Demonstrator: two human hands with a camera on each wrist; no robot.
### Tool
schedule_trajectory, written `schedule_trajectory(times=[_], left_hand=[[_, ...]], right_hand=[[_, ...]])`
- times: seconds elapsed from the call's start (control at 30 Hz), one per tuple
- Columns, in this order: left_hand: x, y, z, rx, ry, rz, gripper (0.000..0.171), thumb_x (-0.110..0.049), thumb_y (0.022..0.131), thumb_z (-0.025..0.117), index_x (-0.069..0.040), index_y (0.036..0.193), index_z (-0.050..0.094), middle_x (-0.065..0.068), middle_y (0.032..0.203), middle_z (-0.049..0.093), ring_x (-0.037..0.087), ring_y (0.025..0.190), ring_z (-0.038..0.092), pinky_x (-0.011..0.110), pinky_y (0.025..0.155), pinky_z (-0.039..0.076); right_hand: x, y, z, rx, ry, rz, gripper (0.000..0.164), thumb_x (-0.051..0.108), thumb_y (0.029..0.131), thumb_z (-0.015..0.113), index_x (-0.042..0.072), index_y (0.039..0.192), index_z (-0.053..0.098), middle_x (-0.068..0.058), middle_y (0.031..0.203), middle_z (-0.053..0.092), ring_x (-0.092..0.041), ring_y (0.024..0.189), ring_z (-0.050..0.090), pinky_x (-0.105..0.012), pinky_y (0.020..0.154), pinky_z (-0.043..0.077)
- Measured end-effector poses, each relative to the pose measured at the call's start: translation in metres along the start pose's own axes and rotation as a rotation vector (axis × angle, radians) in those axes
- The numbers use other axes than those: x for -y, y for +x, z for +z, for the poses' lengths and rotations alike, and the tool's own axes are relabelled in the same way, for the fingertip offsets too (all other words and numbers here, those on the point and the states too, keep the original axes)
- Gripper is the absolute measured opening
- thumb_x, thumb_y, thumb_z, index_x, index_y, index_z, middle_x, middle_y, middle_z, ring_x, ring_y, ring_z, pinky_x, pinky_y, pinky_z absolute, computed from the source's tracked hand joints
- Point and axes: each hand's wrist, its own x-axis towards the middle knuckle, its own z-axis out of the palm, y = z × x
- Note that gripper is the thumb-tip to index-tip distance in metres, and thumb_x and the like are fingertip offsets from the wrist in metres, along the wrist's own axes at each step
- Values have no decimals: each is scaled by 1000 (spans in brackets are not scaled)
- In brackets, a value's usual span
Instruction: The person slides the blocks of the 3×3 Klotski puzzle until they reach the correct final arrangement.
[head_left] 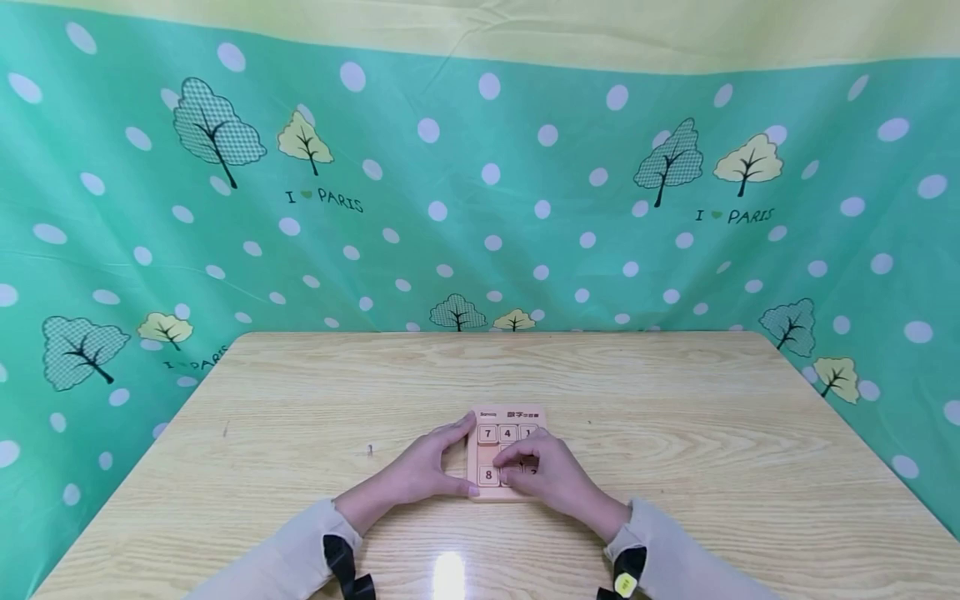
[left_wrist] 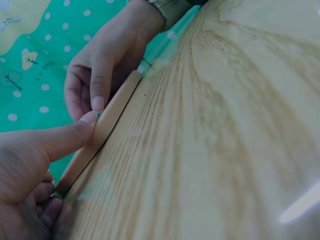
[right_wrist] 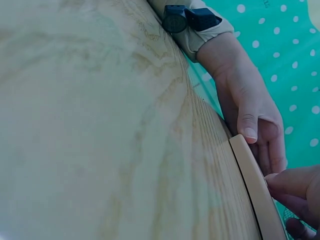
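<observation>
In the head view, shows a number slide puzzle (head_left: 501,414) flat on the wood-grain table (head_left: 675,400), between both hands. Braces its left side with the left hand (head_left: 423,471), thumb and forefinger spread toward the near and far corners. Sets the right hand (head_left: 551,475) over the tiles (head_left: 507,432), thumb and forefinger bent close together beside the gap (head_left: 486,454) above the "8" tile (head_left: 488,475); cannot tell whether pinching a tile or merely touching one.

In the left wrist view, shows just the puzzle's thin side wall, with the left thumb tip at its upper edge and polka-dot cloth (left_wrist: 55,55) beyond.

In the right wrist view, rests the left thumb on a puzzle corner; cuts off most of the right hand at the picture's edge.

Looks light, stiff and probably wooden, with smooth tiles likely to slide easily. Best held by the frame's sides, with each tile nudged by fingertip
</observation>
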Motion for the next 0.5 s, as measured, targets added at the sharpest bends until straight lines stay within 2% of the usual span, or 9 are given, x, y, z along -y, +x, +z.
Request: schedule_trajectory(times=[0.2,0.3,0.5], left_hand=[[0,-1,0,4,-5,2,101,-38,68,83,-6,147,29,8,153,25,29,141,23,47,115,18],[0,-1,-1,7,-7,1,101,-38,68,82,-6,147,29,8,153,25,29,141,23,47,115,18],[1,0,0,9,-6,-2,101,-38,69,82,-6,147,29,7,154,25,28,141,23,46,115,19]], right_hand=[[1,4,-1,-18,5,9,13,16,80,74,18,93,75,5,87,60,-13,81,50,-22,69,46],[1,8,-2,-49,3,13,15,15,81,74,18,96,74,6,90,63,-13,86,52,-24,75,45],[-1,17,-3,-103,13,21,20,10,80,72,13,100,73,0,95,64,-17,88,51,-28,77,44]])
